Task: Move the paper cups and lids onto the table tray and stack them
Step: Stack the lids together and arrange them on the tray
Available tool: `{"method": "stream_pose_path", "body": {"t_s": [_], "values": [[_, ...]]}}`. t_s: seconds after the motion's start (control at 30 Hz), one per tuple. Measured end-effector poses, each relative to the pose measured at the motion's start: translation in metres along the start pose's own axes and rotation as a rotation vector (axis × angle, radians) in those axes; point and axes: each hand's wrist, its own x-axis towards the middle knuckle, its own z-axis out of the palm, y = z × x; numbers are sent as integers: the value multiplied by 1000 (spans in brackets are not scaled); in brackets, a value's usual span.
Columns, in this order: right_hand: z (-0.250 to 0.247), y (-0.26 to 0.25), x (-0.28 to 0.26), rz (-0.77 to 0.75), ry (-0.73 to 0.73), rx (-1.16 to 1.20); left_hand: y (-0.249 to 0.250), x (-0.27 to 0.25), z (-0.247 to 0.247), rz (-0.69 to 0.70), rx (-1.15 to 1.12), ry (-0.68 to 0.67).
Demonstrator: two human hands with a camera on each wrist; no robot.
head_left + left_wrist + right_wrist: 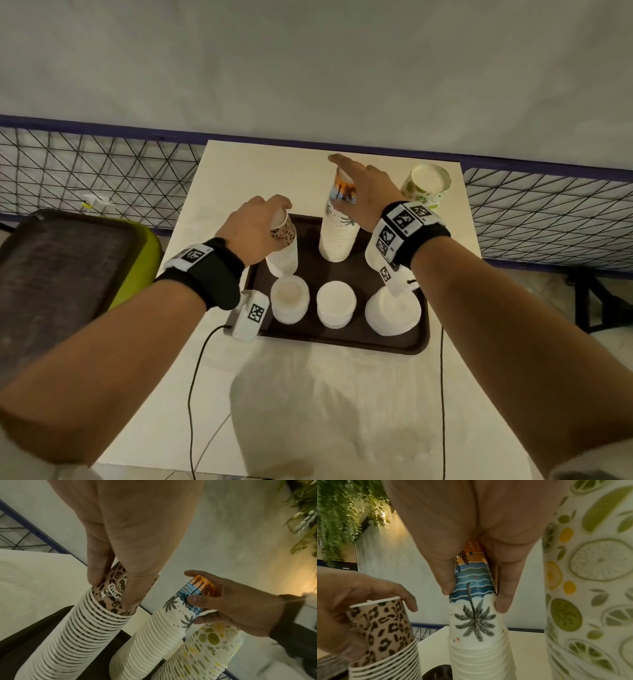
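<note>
Cups: two tall stacks stand on the tray (419,339). Our left hand (255,226) has its fingers (96,573) curled round the leopard stack (282,253) near the top; our right hand (363,195) pinches the palm stack (337,236). Paper's light, thin-walled, crushes easily, and tall stacks tip, so we'd grip w/ light pressure on the upper cups. Lime stack (426,185) sits on the desk (308,394), off the tray. Three lid piles (335,303) fill the tray's near row.
</note>
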Motion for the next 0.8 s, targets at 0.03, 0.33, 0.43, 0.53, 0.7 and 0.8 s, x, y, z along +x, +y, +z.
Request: {"method": "stream_pose_path", "body": {"t_s": [0.03, 0.33, 0.43, 0.53, 0.7, 0.8], "values": [[1, 1, -2, 3, 5, 0, -1, 5, 0, 12, 1, 5], [8, 7, -7, 2, 23, -26, 7, 48, -11, 66, 62, -57], [12, 8, -5, 3, 34, -49, 6, 55, -12, 77, 71, -76], [14, 8, -4, -7, 34, -47, 3, 57, -12, 88, 60, -83], [17, 7, -2, 4, 65, -32, 0, 58, -12, 95, 66, -97], [20, 4, -2, 20, 76, -28, 1, 58, -11, 86, 75, -92]]}}
